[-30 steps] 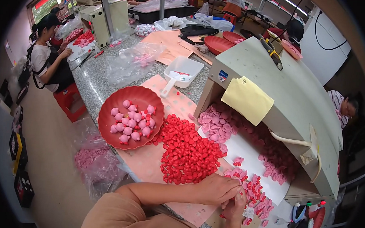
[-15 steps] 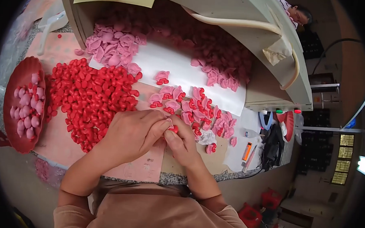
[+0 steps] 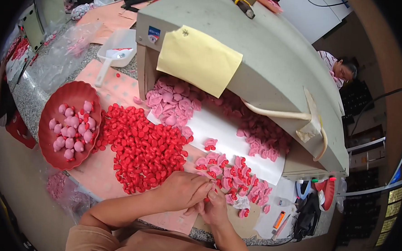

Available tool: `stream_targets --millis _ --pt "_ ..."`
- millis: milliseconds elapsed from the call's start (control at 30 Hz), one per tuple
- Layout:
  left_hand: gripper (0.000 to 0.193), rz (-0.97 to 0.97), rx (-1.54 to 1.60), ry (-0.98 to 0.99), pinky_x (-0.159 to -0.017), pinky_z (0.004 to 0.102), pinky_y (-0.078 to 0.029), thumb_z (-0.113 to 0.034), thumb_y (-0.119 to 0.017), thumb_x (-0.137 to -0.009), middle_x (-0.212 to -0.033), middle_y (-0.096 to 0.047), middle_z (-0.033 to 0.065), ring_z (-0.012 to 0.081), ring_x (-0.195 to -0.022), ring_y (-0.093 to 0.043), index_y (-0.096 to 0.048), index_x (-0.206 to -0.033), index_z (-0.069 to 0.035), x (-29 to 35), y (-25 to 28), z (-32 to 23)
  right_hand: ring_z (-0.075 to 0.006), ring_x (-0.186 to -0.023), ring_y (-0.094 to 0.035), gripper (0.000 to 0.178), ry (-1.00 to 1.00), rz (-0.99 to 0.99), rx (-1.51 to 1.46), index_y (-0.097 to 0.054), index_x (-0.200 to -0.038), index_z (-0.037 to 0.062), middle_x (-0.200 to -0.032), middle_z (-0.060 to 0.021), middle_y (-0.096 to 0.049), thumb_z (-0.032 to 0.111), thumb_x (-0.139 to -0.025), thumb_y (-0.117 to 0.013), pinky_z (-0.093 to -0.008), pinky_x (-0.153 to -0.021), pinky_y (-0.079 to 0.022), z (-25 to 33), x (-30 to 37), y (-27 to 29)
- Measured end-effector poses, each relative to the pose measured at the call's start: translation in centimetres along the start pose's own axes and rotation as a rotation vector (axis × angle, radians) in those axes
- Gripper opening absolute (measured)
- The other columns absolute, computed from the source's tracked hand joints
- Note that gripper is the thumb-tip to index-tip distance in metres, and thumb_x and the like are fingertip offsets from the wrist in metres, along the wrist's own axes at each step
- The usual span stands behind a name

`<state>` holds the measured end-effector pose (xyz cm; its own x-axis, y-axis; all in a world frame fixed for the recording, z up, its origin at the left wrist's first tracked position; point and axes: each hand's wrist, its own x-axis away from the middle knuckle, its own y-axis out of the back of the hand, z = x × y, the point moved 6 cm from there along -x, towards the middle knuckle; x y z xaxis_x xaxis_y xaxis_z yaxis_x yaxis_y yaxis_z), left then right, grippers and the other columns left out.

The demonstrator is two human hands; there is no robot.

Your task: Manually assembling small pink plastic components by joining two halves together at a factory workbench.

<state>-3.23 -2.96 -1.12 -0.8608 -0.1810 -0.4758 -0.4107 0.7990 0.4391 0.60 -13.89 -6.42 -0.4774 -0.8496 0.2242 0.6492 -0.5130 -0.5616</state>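
Note:
In front of me, my left hand [image 3: 185,189] and my right hand [image 3: 216,207] meet with fingertips pinched together. Between them is a small pink and red piece [image 3: 214,188], mostly covered by my fingers. A large heap of glossy red pieces [image 3: 145,145] lies beyond and left of my left hand. Just past my right hand are several pink shell-like pieces with red parts attached [image 3: 235,172]. A crumpled white scrap [image 3: 242,202] lies among them.
A grey box-shaped housing [image 3: 268,61] arches over loose pink pieces [image 3: 172,103] on white paper [image 3: 215,121]. At left stands a red scalloped dish [image 3: 52,108] holding round pink pieces. A white scoop [image 3: 123,53], an orange lighter [image 3: 279,219] and a black cloth-like item [image 3: 307,217] lie around.
My view has shifted, so the bench appears lower and further right, with more of the housing's top showing. Both hands stay together around the small piece.

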Motion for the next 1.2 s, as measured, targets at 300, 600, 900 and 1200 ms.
stream_targets --millis 300,600,900,1200 --pt "0.022 0.124 -0.098 0.011 -0.055 0.0377 -0.049 -0.022 -0.052 -0.089 -0.072 -0.061 0.0124 0.0283 -0.063 -0.061 -0.059 -0.085 -0.002 -0.8 0.2 0.4 -0.0096 -0.060 -0.057 0.022 0.154 -0.003 0.586 -0.051 -0.104 -0.0028 -0.074 -0.0060 -0.058 0.016 -0.094 -0.045 -0.0237 -0.056 -0.050 3.1 -0.7 1.2" --pt "0.018 0.041 0.079 -0.033 -0.049 0.0377 -0.044 -0.017 -0.053 -0.088 -0.061 -0.055 0.0111 0.0290 -0.054 -0.057 -0.054 -0.076 -0.003 -0.7 0.1 -0.5 -0.0119 -0.056 -0.058 0.021 0.101 0.007 0.408 -0.051 -0.099 -0.0022 -0.069 -0.0062 -0.057 0.018 -0.093 -0.045 -0.0237 -0.053 -0.049 2.4 0.1 1.1" --pt "0.019 -0.025 0.053 -0.072 -0.047 0.0374 -0.042 -0.016 -0.053 -0.086 -0.059 -0.050 0.0117 0.0291 -0.051 -0.054 -0.052 -0.074 -0.002 0.2 -0.3 -0.5 -0.0116 -0.062 -0.058 0.022 0.031 -0.011 0.249 -0.049 -0.100 -0.0025 -0.068 -0.0056 -0.053 0.018 -0.094 -0.045 -0.0273 -0.058 -0.053 1.0 0.6 1.4" --pt "0.023 0.053 0.149 0.103 -0.050 0.0349 -0.048 -0.019 -0.048 -0.092 -0.069 -0.059 0.0140 0.0254 -0.057 -0.061 -0.054 -0.079 0.000 0.0 -1.0 1.3 -0.0086 -0.054 -0.048 0.033 -0.072 -0.029 0.228 -0.048 -0.112 -0.0010 -0.066 -0.0031 -0.048 0.027 -0.096 -0.040 -0.0292 -0.055 -0.055 1.6 -0.8 0.7"
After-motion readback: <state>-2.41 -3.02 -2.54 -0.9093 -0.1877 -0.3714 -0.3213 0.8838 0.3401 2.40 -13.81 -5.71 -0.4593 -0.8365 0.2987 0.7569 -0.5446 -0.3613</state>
